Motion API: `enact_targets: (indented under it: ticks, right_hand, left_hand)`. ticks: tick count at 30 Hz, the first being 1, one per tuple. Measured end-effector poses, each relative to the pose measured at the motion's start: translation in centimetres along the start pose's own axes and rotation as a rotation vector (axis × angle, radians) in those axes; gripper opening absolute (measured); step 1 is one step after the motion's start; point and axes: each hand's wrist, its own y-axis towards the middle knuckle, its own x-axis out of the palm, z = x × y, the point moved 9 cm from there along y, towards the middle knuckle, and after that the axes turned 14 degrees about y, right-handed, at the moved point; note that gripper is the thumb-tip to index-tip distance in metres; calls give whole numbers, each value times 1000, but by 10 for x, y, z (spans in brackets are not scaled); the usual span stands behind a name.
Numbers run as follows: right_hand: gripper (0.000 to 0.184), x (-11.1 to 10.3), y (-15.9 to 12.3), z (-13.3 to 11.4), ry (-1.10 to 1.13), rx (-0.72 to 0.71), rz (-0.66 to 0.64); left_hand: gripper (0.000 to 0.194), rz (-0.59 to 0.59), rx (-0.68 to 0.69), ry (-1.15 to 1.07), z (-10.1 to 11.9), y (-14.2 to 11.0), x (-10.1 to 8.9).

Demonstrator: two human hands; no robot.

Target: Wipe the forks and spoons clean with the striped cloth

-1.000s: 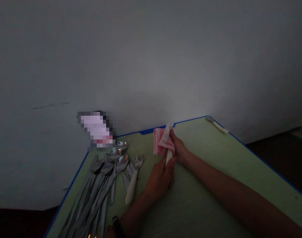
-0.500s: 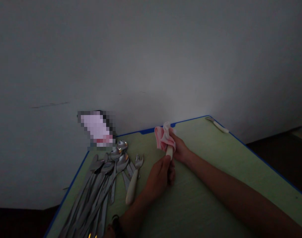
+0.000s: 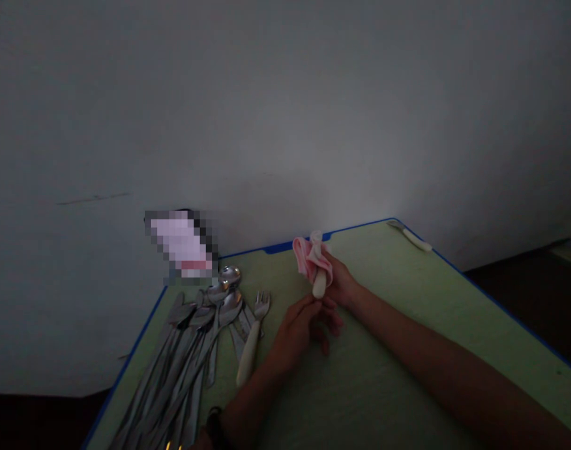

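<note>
Right of the cutlery pile (image 3: 230,306), your right hand (image 3: 340,281) holds pink cloth (image 3: 307,259) around a white handle (image 3: 319,285); your left hand's (image 3: 297,331) grip is unclear. Farther right, one utensil (image 3: 417,240) seems done, the pile pending.

Counted two hands: one left hand (image 3: 295,334), one right hand (image 3: 342,282). Found one pink cloth (image 3: 303,257) and one white handle (image 3: 319,285). On one desk (image 3: 454,300), noted one white-handled fork (image 3: 250,344) at left and one white-handled utensil (image 3: 415,240) at far right. In one metal cutlery pile (image 3: 173,375) at left, made out at least three spoons (image 3: 230,302), too overlapped for a full total. Tallied one pixelated flat object (image 3: 180,240), far left.
</note>
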Motion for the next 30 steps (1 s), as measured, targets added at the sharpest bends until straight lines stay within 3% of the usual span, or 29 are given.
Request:
enact_targets:
  ticks: [6, 16, 30]
  right_hand:
    - [30, 6, 1, -3, 49, -32, -28]
    - [32, 10, 1, -2, 58, -11, -81]
    - [34, 11, -1, -2, 37, -7, -81]
  left_hand:
    - [9, 12, -71, -92, -9, 7, -5]
    - [17, -70, -129, -136, -7, 3, -3]
    - [8, -26, -139, -140, -15, 5, -7]
